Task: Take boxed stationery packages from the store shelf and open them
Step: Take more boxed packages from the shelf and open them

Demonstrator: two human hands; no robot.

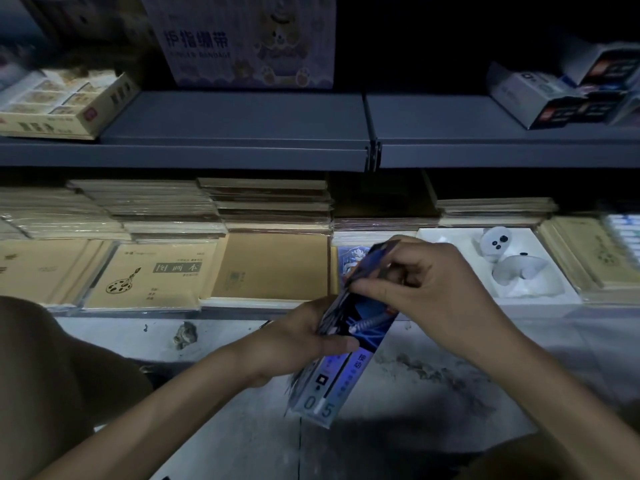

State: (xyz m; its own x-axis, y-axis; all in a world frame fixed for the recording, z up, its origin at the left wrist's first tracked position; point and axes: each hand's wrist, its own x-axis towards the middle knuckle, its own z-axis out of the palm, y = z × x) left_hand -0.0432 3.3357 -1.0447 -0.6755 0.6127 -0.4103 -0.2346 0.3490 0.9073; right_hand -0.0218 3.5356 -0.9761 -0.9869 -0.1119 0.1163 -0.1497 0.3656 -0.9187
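Note:
A long, narrow blue stationery box [341,372] with "0.5" printed near its bottom end is held tilted in front of the lower shelf. My left hand [304,341] grips its middle from the left, thumb lying across the front. My right hand [422,282] pinches the flap at the box's upper end [374,261], which is bent away from the box. The inside of the box is hidden.
The lower shelf holds stacks of tan notebooks [152,275] and a white tray with a pale toy figure [505,254]. On the upper grey shelf [242,116] stand a purple bandage carton [249,39], a beige box [59,102] and dark small boxes [561,95]. Stained floor below.

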